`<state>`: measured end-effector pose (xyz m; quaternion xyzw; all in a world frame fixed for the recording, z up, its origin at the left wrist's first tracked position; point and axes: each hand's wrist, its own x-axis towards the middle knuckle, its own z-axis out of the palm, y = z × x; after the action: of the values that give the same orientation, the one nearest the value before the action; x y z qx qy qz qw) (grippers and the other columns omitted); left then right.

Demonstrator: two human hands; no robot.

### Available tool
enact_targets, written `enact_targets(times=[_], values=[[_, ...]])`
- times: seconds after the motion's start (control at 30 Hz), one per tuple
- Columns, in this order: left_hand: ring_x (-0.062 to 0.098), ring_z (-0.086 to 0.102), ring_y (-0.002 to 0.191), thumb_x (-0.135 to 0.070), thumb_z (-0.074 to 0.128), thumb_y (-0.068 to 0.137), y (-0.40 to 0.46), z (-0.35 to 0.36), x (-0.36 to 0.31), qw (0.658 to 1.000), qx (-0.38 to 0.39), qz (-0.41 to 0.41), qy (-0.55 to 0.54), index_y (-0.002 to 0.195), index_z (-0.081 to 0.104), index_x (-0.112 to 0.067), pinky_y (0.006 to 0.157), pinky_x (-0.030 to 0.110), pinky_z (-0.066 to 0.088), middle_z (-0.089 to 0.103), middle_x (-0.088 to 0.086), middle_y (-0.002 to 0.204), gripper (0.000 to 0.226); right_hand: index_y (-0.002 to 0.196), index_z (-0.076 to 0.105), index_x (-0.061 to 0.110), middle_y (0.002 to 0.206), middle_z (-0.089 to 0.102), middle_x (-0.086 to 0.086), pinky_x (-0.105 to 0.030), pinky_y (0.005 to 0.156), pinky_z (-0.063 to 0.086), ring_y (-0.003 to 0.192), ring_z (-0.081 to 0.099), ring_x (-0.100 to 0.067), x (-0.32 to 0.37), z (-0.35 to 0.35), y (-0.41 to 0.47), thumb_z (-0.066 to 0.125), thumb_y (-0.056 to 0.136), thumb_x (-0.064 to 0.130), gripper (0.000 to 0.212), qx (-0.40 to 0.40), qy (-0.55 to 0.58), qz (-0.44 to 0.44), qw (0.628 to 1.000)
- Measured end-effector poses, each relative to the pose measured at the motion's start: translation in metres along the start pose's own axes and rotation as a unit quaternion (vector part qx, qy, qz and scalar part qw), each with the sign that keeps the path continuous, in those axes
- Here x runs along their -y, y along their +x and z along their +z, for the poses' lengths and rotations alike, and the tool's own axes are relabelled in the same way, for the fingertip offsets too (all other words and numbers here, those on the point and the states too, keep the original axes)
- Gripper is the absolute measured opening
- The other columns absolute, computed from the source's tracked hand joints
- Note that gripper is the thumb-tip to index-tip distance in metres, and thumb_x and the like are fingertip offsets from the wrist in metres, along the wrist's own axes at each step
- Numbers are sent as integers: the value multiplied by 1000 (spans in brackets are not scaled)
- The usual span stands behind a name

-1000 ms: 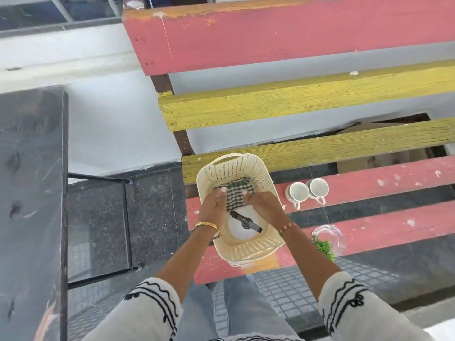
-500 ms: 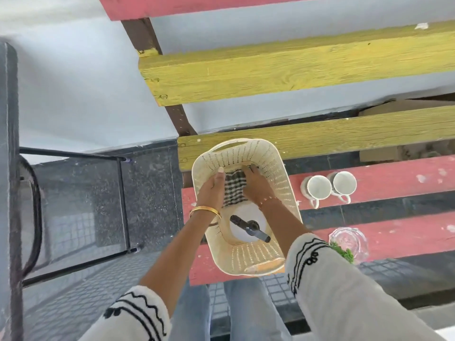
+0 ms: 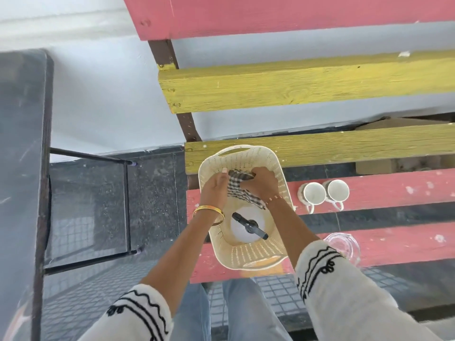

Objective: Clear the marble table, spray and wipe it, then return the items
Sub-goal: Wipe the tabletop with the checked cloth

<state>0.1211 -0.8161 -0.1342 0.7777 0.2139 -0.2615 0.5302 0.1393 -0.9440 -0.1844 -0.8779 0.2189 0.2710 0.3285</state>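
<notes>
Both hands grip checked cloth, partly hiding it in basket

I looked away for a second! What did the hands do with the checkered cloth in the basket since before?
Both hands moved deeper into the basket and gathered the checkered cloth. The right hand now grips it bunched up; the left hand holds its other edge. The spray bottle stayed lying in the basket, and the two cups stayed on the bench.
</notes>
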Motion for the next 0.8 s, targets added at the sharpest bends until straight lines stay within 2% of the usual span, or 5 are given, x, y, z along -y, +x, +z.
enact_targets(times=[0.1,0.27,0.4,0.57,0.8], values=[[14,45,102,-31,35,98,-14,-11,-13,1000,-5,7,-3,124,53,-9,88,24,33,52,-4,109,38,67,51,12,66,55,-2,-23,50,37,62,51,-19,14,-20,-23,69,69,13,18,0,216,16,976],[33,53,115,-31,39,93,-31,-46,-21,1000,-27,-5,-2,114,58,-4,102,39,40,57,15,126,39,71,53,11,75,59,-7,-34,66,46,72,56,-24,60,-42,-78,67,70,6,15,7,410,-29,911],[24,52,78,-38,42,93,-61,-96,-25,985,-35,-57,-160,67,50,-14,83,36,44,55,10,86,37,68,53,13,75,56,-7,-36,69,44,75,55,-24,108,-34,-129,67,67,9,14,11,426,-78,901],[30,49,123,-50,50,87,-120,-179,-7,923,54,-51,-377,137,36,-9,103,40,40,46,15,134,66,80,57,10,78,57,-12,-31,63,47,71,57,-24,180,-1,-211,63,72,4,11,53,454,-149,877],[26,55,108,-33,59,87,-187,-305,30,862,38,51,-504,112,56,-11,103,43,42,55,12,124,34,84,66,8,76,68,-8,-27,61,52,67,64,-23,260,73,-305,61,76,7,10,127,465,-230,845]])
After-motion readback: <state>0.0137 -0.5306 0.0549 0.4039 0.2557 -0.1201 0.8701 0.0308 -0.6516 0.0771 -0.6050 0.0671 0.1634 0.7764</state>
